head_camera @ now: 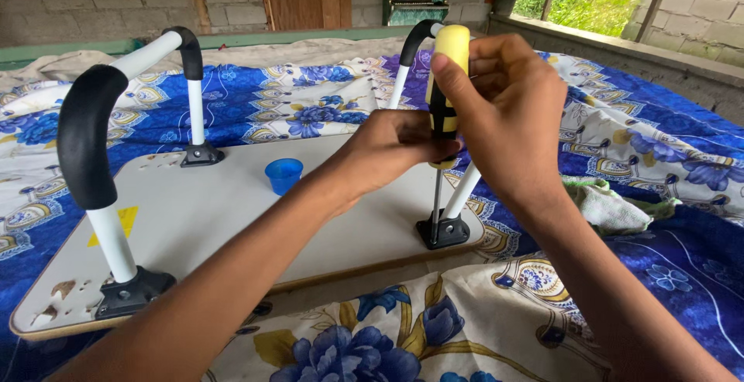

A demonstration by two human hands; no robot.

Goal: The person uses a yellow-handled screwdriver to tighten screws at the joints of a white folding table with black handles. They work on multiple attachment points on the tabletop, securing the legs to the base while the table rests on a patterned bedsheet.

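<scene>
An upturned small white table board [201, 211] lies on a blue floral sheet, its legs pointing up. A yellow-and-black screwdriver [448, 80] stands upright, its shaft reaching down to the black bracket [443, 231] of the right leg. My right hand [508, 111] wraps the yellow handle near the top. My left hand [395, 149] grips the black lower part of the handle. A little blue cap [284, 174] sits on the board to the left of my left hand.
The left leg [97, 157], white tube with black foam padding, rises from a bracket [132, 293] at the near left corner. A crumpled cloth [616, 208] lies right of the board. A low concrete wall [651, 60] runs behind on the right.
</scene>
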